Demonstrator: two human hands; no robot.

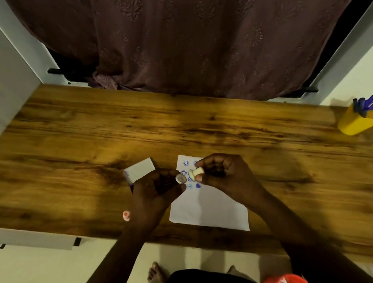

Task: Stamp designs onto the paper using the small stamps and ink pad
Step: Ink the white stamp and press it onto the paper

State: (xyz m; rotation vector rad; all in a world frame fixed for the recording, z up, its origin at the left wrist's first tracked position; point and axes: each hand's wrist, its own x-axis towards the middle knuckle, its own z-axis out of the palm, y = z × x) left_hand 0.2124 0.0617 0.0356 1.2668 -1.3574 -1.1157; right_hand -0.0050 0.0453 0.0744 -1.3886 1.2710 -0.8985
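Stamp [196,173] in right hand [223,172], above paper [210,206].

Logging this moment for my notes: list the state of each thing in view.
Paper: flat on table, blue stamps on far part, near part blank.
Stamp: held in right hand, off the paper.
Cap: held in left hand, separate from the stamp.
White box: on table, looks closed.
Pink stamp: lying loose on table.
Yellow holder: holds blue pens.

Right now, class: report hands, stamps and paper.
Left hand holds a cap. Right hand holds a stamp, above the part-stamped paper. Nothing blocking.
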